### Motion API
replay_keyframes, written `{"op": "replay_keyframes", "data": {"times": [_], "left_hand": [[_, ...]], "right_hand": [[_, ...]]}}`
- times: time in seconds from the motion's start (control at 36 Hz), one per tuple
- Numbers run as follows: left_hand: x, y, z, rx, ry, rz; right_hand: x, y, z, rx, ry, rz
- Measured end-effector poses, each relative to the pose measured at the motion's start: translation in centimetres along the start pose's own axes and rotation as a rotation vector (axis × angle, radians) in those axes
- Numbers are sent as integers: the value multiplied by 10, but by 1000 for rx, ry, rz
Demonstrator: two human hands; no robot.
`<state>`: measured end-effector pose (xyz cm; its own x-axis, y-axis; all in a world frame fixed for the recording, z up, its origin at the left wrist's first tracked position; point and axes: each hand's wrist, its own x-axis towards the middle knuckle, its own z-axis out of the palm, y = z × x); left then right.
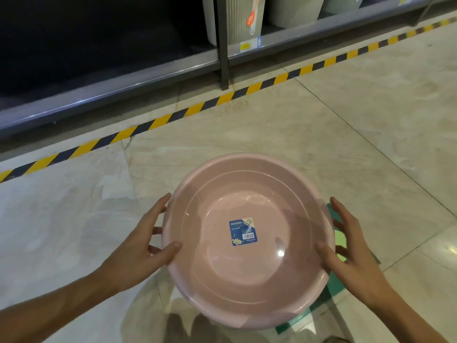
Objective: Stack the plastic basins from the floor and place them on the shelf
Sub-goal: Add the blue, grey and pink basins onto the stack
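Between both hands [138, 246] [356, 253], round glossy pink basin [247, 280]

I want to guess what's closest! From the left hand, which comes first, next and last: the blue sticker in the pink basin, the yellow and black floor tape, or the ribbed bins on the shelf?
From the left hand:
1. Blue sticker, just to its right inside the pink basin.
2. Yellow and black floor tape, ahead on the floor.
3. Ribbed bins, up on the shelf beyond the tape.

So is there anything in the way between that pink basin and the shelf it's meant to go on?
Nothing visible blocks it. The pink basin sits between the left hand and right hand; ahead lies only bare floor and striped tape. The dark shelf bay looks open; the ribbed bins stand further right.
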<state>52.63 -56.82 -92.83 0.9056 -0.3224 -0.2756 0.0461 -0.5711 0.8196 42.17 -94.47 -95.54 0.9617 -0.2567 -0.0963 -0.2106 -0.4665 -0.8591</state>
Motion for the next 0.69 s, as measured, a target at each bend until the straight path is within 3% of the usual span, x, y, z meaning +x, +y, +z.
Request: {"op": "replay_keyframes", "data": {"times": [0.19, 0.47, 0.69], "left_hand": [[3, -12, 15, -189, 41, -56], [6, -19, 13, -149, 27, -89], [8, -12, -11, -120, 141, -63]], "right_hand": [[8, 12, 7, 100, -25, 13], [16, 15, 13, 182, -40, 39], [41, -13, 15, 210, -121, -1]]}}
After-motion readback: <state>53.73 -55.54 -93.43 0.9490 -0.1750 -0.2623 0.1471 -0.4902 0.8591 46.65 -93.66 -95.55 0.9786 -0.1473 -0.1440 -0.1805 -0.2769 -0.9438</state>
